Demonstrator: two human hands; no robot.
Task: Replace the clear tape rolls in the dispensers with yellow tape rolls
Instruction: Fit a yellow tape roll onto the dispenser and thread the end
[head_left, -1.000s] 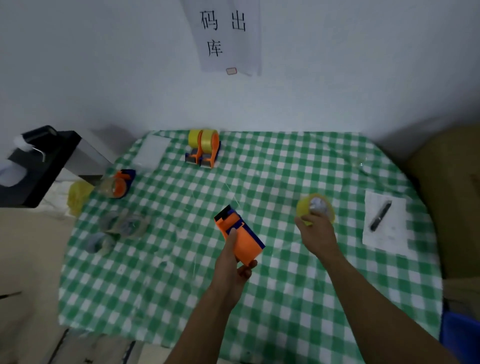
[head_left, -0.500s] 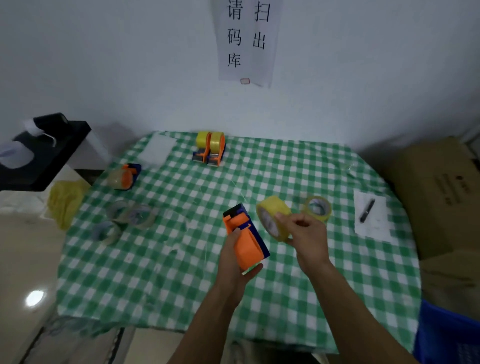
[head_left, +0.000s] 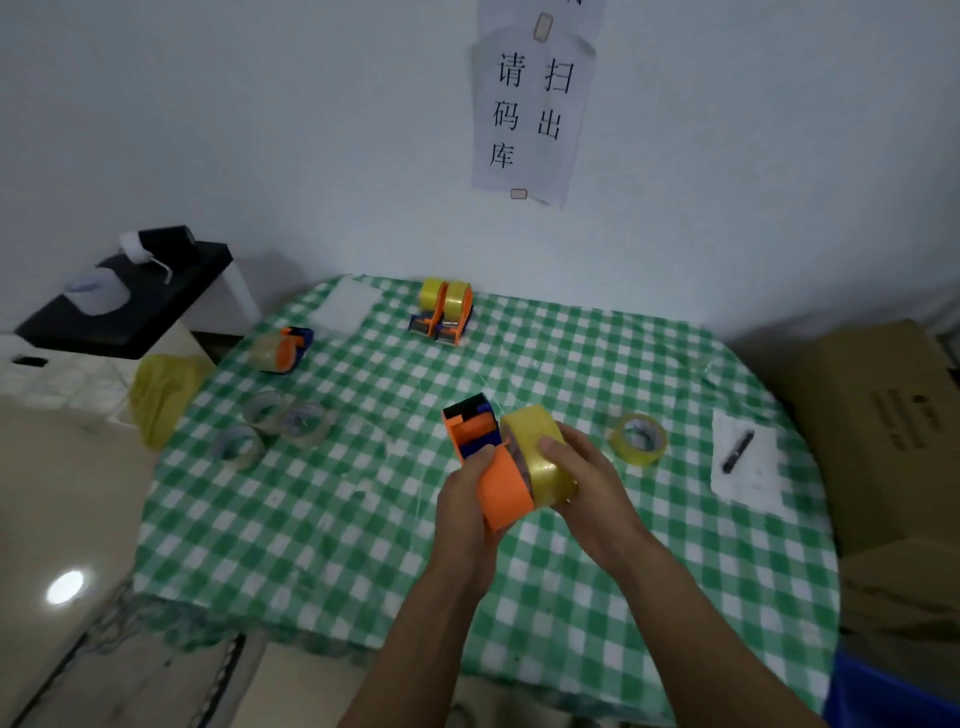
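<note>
Above the middle of the checked table, my left hand (head_left: 465, 512) grips an orange and blue tape dispenser (head_left: 485, 457) by its lower end. My right hand (head_left: 582, 480) holds a yellow tape roll (head_left: 537, 457) pressed against the dispenser's right side. Another yellow roll (head_left: 638, 439) lies flat on the cloth to the right. Two dispensers with yellow rolls (head_left: 447, 310) stand at the back. A dispenser holding a clear roll (head_left: 280, 351) lies at the back left. Three clear rolls (head_left: 275, 426) lie loose at the left.
The table (head_left: 332, 519) has a green-white checked cloth. A black marker on a white sheet (head_left: 740, 452) lies at the right. Cardboard boxes (head_left: 893, 441) stand right of the table, a black stand (head_left: 130, 306) and a yellow bag (head_left: 158, 395) to its left.
My right hand picked a yellow roll off the table at the right and brought it left against the dispenser in my left hand. The camera tilted upward.
</note>
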